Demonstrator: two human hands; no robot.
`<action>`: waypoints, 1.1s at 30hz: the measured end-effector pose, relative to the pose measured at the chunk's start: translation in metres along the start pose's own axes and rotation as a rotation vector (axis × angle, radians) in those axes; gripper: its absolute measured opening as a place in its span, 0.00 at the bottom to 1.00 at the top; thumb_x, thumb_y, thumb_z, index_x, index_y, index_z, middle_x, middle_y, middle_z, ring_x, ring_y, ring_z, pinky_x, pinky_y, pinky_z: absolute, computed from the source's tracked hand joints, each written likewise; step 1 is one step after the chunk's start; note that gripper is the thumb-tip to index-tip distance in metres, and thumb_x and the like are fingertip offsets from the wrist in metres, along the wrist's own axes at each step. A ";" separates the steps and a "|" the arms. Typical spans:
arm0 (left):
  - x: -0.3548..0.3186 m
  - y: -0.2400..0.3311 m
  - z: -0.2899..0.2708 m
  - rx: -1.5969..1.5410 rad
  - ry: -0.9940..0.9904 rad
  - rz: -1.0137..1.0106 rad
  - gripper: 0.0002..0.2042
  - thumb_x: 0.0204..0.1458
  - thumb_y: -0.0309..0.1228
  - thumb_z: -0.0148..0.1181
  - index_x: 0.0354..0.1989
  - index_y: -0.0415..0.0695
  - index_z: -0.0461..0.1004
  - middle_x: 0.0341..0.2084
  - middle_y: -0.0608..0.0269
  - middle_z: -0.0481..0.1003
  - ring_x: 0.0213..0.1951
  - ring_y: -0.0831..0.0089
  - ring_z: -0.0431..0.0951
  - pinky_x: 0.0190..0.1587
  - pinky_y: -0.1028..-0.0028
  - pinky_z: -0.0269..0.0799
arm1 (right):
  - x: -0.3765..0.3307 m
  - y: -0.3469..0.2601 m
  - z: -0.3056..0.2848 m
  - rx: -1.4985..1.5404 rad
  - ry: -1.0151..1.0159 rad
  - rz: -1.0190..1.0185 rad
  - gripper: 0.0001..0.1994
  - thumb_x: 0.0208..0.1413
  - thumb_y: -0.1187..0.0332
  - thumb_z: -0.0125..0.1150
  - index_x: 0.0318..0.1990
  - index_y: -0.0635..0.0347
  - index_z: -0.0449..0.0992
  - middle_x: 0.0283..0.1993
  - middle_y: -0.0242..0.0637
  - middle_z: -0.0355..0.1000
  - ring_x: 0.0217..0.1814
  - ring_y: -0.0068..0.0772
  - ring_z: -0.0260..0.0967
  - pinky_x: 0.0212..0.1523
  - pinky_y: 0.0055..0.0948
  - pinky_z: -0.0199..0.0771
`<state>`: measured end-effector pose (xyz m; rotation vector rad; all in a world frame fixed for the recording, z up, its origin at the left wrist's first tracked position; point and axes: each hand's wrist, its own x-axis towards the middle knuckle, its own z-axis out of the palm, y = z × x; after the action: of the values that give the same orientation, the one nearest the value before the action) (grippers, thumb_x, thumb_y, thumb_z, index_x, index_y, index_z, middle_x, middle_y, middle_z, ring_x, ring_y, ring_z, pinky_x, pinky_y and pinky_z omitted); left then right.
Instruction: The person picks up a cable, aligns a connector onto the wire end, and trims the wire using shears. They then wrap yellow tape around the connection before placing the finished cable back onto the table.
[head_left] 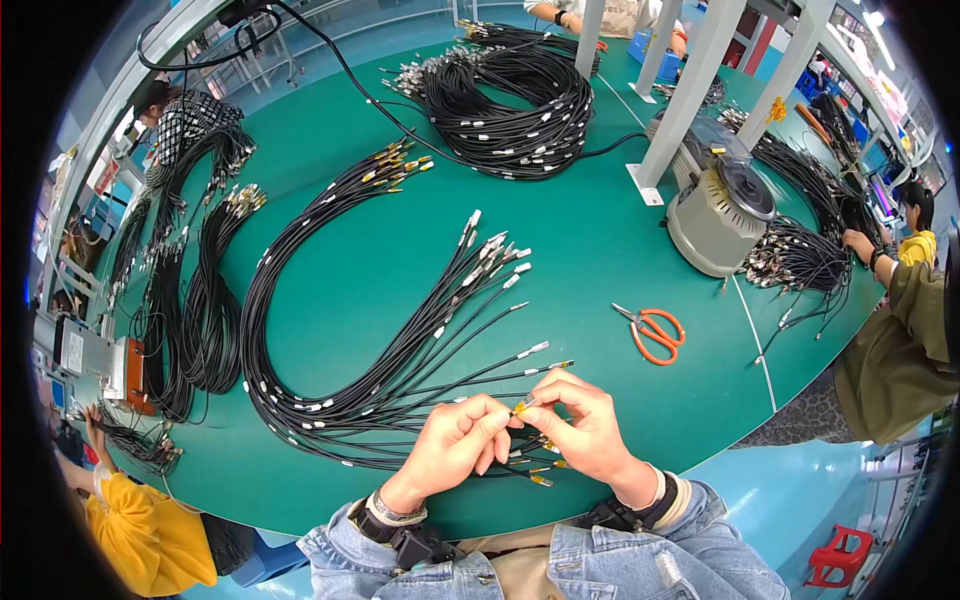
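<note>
Near the front of the green table, my left hand and my right hand meet, fingertips pinched round a small yellow-tipped cable end. Its exact shape is partly hidden by my fingers. Under and beside my hands lie loose ends of a curved bundle of black cables. Several white-tagged ends of this bundle fan out above my hands; yellow-tipped ends show just below them. Orange-handled scissors lie to the right of my right hand, apart from it.
A large coil of black cables sits at the back. A grey machine stands by metal posts at the right. More cable bundles lie left. Co-workers sit round the table, one in a yellow top. A red stool stands lower right.
</note>
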<state>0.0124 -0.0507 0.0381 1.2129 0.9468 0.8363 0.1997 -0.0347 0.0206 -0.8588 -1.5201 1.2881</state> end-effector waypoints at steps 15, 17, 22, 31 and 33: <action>0.004 -0.003 -0.012 -0.259 -0.200 -0.150 0.17 0.62 0.38 0.43 0.31 0.37 0.71 0.14 0.63 0.72 0.10 0.83 0.63 0.14 0.84 0.57 | 0.005 -0.004 -0.007 0.057 -0.142 0.084 0.05 0.55 0.76 0.55 0.38 0.65 0.75 0.35 0.36 0.70 0.33 0.24 0.65 0.35 0.24 0.67; 0.004 -0.005 -0.012 -0.271 -0.184 -0.155 0.17 0.62 0.38 0.43 0.31 0.37 0.71 0.14 0.63 0.72 0.09 0.83 0.63 0.14 0.83 0.57 | 0.006 -0.008 -0.007 0.103 -0.124 0.161 0.06 0.56 0.76 0.54 0.39 0.65 0.75 0.35 0.36 0.69 0.34 0.24 0.65 0.36 0.23 0.67; 0.004 -0.002 -0.008 -0.241 -0.192 -0.162 0.16 0.62 0.37 0.43 0.31 0.37 0.71 0.14 0.63 0.72 0.11 0.84 0.63 0.15 0.84 0.57 | 0.004 0.001 -0.001 0.167 -0.037 0.002 0.06 0.55 0.76 0.55 0.39 0.65 0.76 0.35 0.35 0.68 0.35 0.24 0.65 0.36 0.22 0.66; 0.005 0.001 0.006 -0.174 -0.017 -0.085 0.11 0.60 0.31 0.48 0.32 0.37 0.72 0.18 0.65 0.73 0.15 0.86 0.64 0.19 0.85 0.58 | 0.004 0.005 -0.004 0.081 -0.080 -0.036 0.05 0.52 0.77 0.59 0.36 0.64 0.78 0.35 0.35 0.66 0.36 0.24 0.64 0.37 0.21 0.66; 0.004 -0.002 0.004 -0.127 -0.024 -0.093 0.09 0.59 0.30 0.50 0.33 0.37 0.72 0.18 0.65 0.73 0.15 0.86 0.64 0.19 0.86 0.58 | 0.004 0.006 -0.003 0.084 -0.069 -0.025 0.05 0.52 0.77 0.59 0.36 0.64 0.78 0.35 0.34 0.66 0.37 0.24 0.64 0.37 0.21 0.66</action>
<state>0.0179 -0.0489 0.0360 1.0599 0.9096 0.7942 0.2012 -0.0288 0.0161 -0.7457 -1.5148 1.3657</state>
